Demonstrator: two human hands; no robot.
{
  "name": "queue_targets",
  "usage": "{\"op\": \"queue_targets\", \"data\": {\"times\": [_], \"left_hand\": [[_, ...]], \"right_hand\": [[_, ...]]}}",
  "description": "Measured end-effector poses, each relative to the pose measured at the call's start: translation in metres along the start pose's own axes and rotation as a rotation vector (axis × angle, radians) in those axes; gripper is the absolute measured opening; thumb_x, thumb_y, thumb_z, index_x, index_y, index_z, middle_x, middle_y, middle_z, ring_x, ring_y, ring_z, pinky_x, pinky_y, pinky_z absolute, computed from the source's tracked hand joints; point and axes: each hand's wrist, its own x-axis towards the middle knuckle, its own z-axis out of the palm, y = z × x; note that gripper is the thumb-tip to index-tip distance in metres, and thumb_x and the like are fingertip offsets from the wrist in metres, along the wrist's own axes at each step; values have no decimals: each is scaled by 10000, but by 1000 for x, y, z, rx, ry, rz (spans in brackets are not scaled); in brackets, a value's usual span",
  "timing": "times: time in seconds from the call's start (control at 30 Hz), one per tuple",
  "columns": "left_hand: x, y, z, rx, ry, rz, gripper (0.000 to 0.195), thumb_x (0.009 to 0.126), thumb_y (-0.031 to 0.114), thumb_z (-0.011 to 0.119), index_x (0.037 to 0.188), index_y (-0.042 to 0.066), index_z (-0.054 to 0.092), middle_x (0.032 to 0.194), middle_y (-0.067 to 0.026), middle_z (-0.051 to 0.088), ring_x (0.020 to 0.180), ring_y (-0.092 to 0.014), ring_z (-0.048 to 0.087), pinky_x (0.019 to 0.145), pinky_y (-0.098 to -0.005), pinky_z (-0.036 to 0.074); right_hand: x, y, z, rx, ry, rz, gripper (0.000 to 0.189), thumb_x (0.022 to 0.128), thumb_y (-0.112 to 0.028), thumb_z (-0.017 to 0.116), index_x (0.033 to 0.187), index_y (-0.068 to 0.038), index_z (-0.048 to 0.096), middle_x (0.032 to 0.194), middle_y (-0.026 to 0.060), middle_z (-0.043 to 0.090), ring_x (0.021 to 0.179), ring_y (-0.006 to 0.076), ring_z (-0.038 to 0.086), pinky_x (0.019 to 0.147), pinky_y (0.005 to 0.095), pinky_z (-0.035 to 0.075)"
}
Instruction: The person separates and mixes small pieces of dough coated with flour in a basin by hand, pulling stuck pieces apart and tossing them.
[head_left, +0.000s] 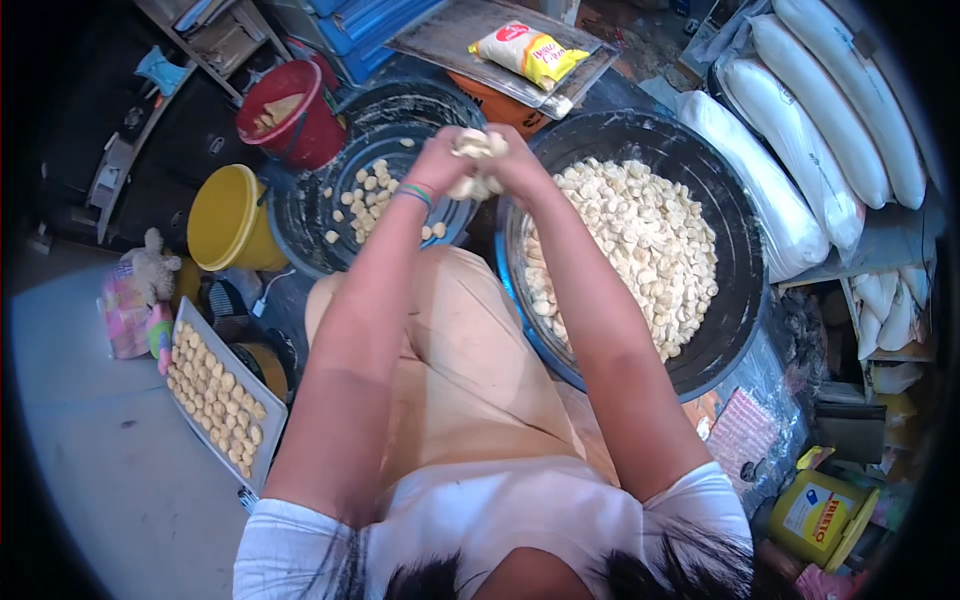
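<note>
My left hand (441, 159) and my right hand (517, 166) meet above the gap between two dark tubs. Together they hold a cluster of pale dough pieces (478, 144), some of which bulge out below the palms. Under and beside my left hand is a blackish tub (300, 232) with a scattering of small round dough pieces (365, 196) on its bottom. To the right of my right hand stands a larger black tub (731, 322), heaped with floury, disc-like dough pieces (637, 240). My fingers are partly hidden by the cluster.
A red bucket (315, 135) and a yellow bucket (259, 225) stand at the left. A tray (262, 450) carries rows of round pieces. Beyond my hands, a yellow-and-white packet (529, 54) lies on metal sheets (427, 37). Long white plastic-wrapped packs (750, 180) line the right.
</note>
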Motion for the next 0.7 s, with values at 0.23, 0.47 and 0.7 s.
{"op": "queue_targets", "data": {"times": [0.23,0.47,0.7], "left_hand": [[-34,1,-129,5,95,-155,555,763,154,644,1290,56,499,1102,-119,594,1005,-203,556,827,-311,443],[-92,13,-113,-183,112,-124,467,762,206,706,1168,10,584,1135,-126,610,1023,-201,569,889,-311,436],[-84,-38,-49,-124,78,-14,387,775,204,702,1101,10,628,1047,-71,632,946,-172,580,824,-280,454]], "right_hand": [[2,-83,72,-30,-111,233,768,755,-201,708,1408,-130,310,1300,150,469,1213,337,427,808,474,495],[-59,-40,33,-159,-149,274,594,804,-294,678,1325,-128,446,1268,97,522,1160,271,497,828,415,480],[-89,-21,12,-224,-98,349,539,760,-300,713,1239,-128,536,1125,57,591,1027,243,552,807,423,462]]}}
